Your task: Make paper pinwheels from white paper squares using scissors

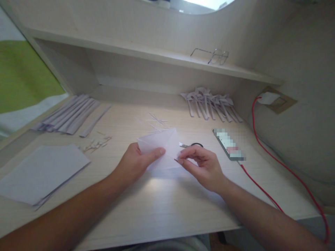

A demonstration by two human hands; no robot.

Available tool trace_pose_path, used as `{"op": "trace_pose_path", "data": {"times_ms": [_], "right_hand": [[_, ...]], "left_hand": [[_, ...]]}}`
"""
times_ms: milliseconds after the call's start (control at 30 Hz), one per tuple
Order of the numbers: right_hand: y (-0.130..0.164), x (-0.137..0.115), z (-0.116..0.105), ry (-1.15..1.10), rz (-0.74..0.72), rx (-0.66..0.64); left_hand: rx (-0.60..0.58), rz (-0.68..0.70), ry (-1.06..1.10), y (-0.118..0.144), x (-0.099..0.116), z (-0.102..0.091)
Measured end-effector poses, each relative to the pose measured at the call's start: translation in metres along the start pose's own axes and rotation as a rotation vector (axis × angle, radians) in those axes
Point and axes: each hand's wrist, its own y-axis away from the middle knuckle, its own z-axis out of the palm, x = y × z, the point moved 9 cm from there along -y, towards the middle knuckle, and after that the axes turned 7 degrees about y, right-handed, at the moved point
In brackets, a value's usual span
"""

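A white square of paper (159,141) with crease lines is held up above the desk, tilted toward me. My left hand (140,157) grips its left side, thumb lying across the front and the fingers hidden behind. At the paper's right side, my right hand (202,165) pinches a thin little thing with a dark red tip (176,159); the tip touches or nearly touches the paper, and its kind cannot be made out. Just behind the right hand lie scissors (196,144), partly covered. Several thin white sticks (157,122) are scattered beyond the paper.
Rolled paper tubes (70,113) and a stack of paper (44,174) lie left, with cut cotton swab ends (98,143) nearby. Paper pinwheels on stems (209,103) lie at back right. A phone (227,144) has a red cable (261,191). Glasses (217,55) rest on the shelf (146,52).
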Motion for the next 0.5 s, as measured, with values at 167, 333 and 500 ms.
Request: {"op": "trace_pose_path", "data": {"times_ms": [167,333,500], "right_hand": [[-0.0009,0.0022,0.0005,-0.036,0.024,0.003],[-0.0036,0.0049,0.0018,-0.055,0.056,-0.022],[-0.0037,0.0067,0.002,-0.087,0.076,-0.025]], "left_hand": [[-0.025,0.01,-0.009,0.0008,0.0004,0.0025],[0.015,0.01,-0.047,0.004,0.0022,0.0001],[0.015,0.027,-0.012,0.0056,0.0011,0.0024]]}}
